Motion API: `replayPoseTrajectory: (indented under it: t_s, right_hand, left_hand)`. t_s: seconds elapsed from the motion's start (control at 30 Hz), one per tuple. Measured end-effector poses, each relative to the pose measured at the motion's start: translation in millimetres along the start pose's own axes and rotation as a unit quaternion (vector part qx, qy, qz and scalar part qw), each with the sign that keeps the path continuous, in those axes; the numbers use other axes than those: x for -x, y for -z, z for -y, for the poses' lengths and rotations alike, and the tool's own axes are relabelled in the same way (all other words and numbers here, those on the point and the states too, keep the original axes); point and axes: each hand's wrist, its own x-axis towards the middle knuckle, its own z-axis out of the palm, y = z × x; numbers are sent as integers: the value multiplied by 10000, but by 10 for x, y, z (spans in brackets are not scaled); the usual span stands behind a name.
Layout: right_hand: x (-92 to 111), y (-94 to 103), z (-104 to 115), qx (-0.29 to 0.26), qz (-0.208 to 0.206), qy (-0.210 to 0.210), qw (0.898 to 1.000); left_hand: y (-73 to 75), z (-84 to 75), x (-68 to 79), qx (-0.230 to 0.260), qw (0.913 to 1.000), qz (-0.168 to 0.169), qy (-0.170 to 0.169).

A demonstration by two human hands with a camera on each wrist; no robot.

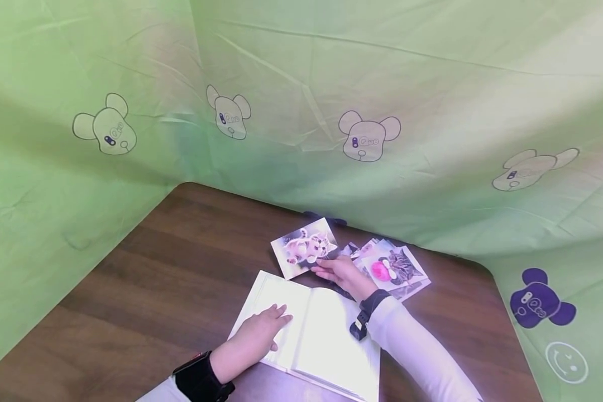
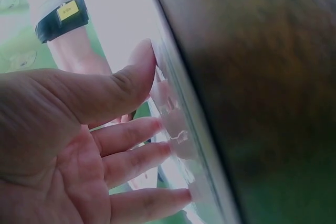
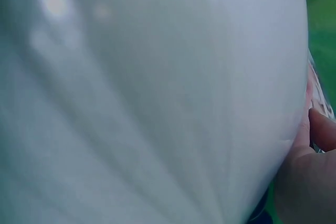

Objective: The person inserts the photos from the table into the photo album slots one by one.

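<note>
Left hand (image 1: 255,333): flat on the left page of the open album (image 1: 326,340), palm down; fingers (image 2: 137,162) straight and spread, gripping nothing; the left wrist view shows their tips pressing the glossy page right at its edge.
Right hand (image 1: 343,273): out past the album's top edge, fingers (image 1: 324,272) laid on the lower right corner of the kitten photo (image 1: 305,247); whether they pinch that corner or only touch it, I cannot tell (the right wrist view is nearly all white sleeve, with just a thumb at the edge).
Album: lying open on the brown wooden desk (image 1: 171,279), close to the person, pages pale and shiny.
Kitten photo: flat on the desk just beyond the album, tilted, its near corner by the album's top edge.
Photo pile (image 1: 394,268): a fanned heap just right of the right hand; top print shows a tabby cat with something pink.
Surround: green cloth (image 1: 301,84) printed with bear heads rising behind and beside the desk; a dark band sits on each wrist.
</note>
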Motion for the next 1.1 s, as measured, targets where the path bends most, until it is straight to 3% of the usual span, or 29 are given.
replayPoseTrajectory:
  t_s: [0.17, 0.37, 0.5, 0.77, 0.93, 1.1]
  right_hand:
    - [0, 3, -13, 113, 66, -98, 9999]
    - [-12, 44, -1, 864, 300, -160, 9957]
    - [-38, 94, 69, 1580, 398, -186, 9865]
    - [-130, 70, 251, 2783, 622, -217, 9582]
    - [-148, 7, 260, 3308, 698, 130, 9410]
    - [-216, 6, 209, 3412, 159, 789, 9365]
  left_hand:
    - [1, -7, 1, 1, 10000, 25, -4]
    - [-13, -3, 6, -13, 10000, 38, 7]
    - [-23, 2, 2, 22, 10000, 55, 31]
    - [-52, -2, -3, 177, 9998, 38, -43]
    - [-18, 27, 54, 247, 9994, 140, -211]
    - [13, 37, 127, 126, 9979, 534, -337]
